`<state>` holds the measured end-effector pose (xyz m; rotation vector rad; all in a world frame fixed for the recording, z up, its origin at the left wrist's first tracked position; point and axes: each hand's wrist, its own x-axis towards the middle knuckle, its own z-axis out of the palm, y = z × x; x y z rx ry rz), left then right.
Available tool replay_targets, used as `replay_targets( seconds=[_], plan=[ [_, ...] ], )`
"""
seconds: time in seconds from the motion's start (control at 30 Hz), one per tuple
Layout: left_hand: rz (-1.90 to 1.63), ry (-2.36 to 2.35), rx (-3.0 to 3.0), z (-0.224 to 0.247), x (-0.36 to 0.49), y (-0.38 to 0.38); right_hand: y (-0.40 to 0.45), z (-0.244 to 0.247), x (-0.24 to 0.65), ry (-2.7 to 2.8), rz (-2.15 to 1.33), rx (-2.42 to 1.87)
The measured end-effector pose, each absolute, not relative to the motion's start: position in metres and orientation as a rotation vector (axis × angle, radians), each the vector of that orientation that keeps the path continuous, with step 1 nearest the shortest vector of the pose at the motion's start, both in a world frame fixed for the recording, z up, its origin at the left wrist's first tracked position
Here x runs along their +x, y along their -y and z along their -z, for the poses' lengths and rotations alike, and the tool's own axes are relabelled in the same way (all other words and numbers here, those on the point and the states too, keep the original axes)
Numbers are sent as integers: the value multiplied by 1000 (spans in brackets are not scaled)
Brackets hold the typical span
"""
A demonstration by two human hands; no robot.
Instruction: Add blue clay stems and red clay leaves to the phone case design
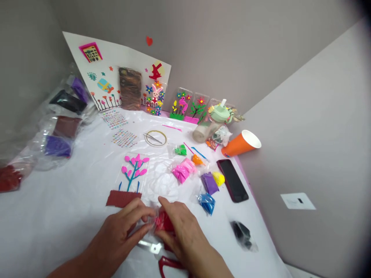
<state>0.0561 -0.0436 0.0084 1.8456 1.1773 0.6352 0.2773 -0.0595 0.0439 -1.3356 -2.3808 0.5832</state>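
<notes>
One red clay packet (165, 222) is held over the bench (87, 193), its clear wrapper end (153, 216) pointing toward the left hand (124, 224), which pinches it; the right hand (185, 229), nearer the packet's body, grips that, partly hiding its long axis.

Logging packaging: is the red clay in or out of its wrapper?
Seemingly in: the left hand pinches clear film meeting the red clay in the right hand. Whether it's opened: cannot tell.
</notes>
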Motion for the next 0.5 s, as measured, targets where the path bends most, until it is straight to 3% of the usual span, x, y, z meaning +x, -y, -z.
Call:
replay_targets(
  seconds=[0.3,0.5],
  plan=[
    [-699,-1109,2160,-13,58,42,60,-23,274,2429,-521,-1258],
    [-599,-1056,2274,-14,61,44,63,-39,269,2481,-629,-1227]
  ],
)
